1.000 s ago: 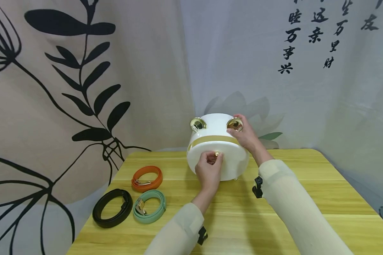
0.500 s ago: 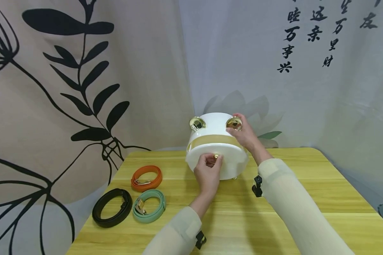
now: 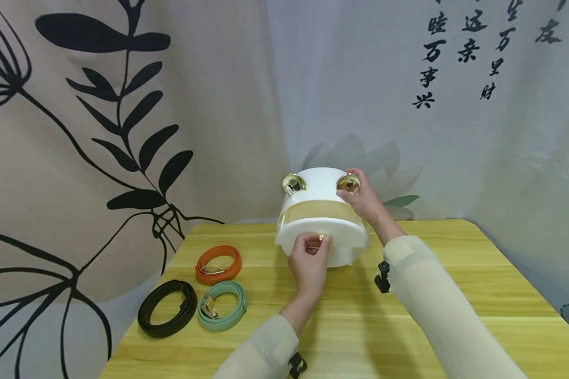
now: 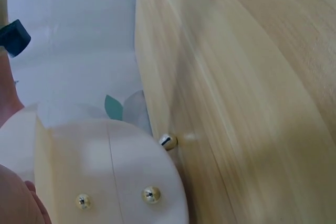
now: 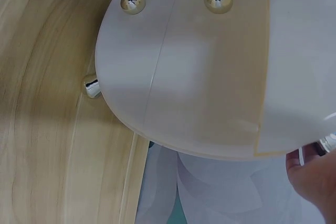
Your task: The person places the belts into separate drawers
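Note:
A white rounded box (image 3: 319, 184) with two raised gold eyes, like a frog's head, stands on gold feet. Its front flap (image 3: 346, 250) leans outward, baring a cream-coloured gap (image 3: 317, 210) along the top. In the head view my left hand (image 3: 309, 266) pinches the flap's small gold knob (image 3: 321, 237) between thumb and fingers. My right hand (image 3: 367, 202) grips the box by its right gold eye (image 3: 348, 183). A lower gold knob (image 4: 151, 195) shows on the front in the left wrist view. The inside of the box is mostly hidden.
Left of the box on the wooden table (image 3: 455, 295) lie three coiled belts: an orange belt (image 3: 236, 263), a black belt (image 3: 144, 313) and a mint green belt (image 3: 241, 310). A printed cloth backdrop (image 3: 227, 116) hangs behind the table.
The flap's top edge has tipped outward and down, widening the gap above it. My left hand has moved slightly down with the knob, while my right hand stays at the eye.

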Available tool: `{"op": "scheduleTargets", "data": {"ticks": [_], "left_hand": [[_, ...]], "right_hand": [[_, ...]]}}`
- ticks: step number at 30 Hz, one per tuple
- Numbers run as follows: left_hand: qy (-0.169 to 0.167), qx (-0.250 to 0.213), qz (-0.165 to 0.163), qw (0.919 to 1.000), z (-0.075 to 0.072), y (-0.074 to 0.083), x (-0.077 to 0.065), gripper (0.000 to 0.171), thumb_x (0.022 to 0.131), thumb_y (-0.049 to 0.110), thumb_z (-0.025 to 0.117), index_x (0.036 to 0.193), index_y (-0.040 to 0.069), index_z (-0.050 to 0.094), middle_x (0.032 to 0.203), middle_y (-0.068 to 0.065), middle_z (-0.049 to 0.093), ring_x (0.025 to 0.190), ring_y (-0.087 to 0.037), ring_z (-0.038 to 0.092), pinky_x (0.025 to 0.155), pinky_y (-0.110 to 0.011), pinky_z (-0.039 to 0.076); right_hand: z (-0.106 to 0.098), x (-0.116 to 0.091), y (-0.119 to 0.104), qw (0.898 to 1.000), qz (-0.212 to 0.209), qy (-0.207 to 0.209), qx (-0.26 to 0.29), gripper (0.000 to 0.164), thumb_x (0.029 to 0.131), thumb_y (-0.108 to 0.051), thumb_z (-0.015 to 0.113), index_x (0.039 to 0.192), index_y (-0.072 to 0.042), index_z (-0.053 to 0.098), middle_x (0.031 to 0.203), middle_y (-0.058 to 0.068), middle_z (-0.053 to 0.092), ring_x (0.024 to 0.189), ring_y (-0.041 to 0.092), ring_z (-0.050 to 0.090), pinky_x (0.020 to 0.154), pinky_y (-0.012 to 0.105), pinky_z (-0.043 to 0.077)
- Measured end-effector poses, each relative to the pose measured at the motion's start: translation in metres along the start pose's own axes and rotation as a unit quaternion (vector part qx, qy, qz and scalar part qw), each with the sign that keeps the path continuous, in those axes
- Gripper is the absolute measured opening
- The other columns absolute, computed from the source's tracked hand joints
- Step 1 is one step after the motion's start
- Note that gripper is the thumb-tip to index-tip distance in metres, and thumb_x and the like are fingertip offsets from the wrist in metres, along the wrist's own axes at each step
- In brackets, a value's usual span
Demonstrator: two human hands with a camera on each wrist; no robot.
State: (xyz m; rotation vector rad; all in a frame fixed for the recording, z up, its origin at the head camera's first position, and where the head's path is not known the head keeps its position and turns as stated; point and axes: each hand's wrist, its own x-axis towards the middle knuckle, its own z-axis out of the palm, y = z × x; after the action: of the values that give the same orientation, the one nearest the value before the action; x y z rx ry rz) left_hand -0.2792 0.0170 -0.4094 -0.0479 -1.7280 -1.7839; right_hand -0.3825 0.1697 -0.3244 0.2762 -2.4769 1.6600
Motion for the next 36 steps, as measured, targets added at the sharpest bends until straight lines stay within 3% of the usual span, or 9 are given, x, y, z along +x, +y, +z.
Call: {"op": "scheduleTargets", "data": {"ticks": [12,24,36], "left_hand": [[-0.009,-0.01,-0.016,0.9998,-0.007,-0.005,0.0,0.022,0.078,0.014,0.084,0.089,0.007,0.067,0.076,0.002,0.066,0.063,-0.009,0.058,0.059,-0.021,0.05],[-0.023,-0.016,-0.022,0.9994,-0.016,-0.011,0.003,0.023,0.078,0.017,0.085,0.09,0.007,0.068,0.078,0.0,0.068,0.064,-0.017,0.059,0.057,-0.021,0.049],[-0.036,-0.032,-0.031,0.9984,-0.022,-0.017,0.007,0.024,0.078,0.016,0.085,0.09,0.006,0.067,0.079,-0.002,0.068,0.064,-0.014,0.059,0.057,-0.021,0.05]], "right_hand": [[0.004,0.003,0.001,1.0,0.007,0.006,0.005,0.066,0.099,-0.021,0.062,0.154,-0.021,0.024,0.123,0.022,0.048,0.106,0.035,0.051,0.085,0.041,0.046],[0.011,0.007,0.003,1.0,0.009,0.016,0.0,0.066,0.099,-0.023,0.062,0.154,-0.023,0.024,0.123,0.021,0.049,0.105,0.035,0.051,0.085,0.043,0.045],[0.017,0.012,0.004,0.999,0.002,0.033,-0.004,0.065,0.099,-0.022,0.063,0.153,-0.024,0.026,0.121,0.021,0.048,0.103,0.034,0.051,0.083,0.041,0.045]]}}
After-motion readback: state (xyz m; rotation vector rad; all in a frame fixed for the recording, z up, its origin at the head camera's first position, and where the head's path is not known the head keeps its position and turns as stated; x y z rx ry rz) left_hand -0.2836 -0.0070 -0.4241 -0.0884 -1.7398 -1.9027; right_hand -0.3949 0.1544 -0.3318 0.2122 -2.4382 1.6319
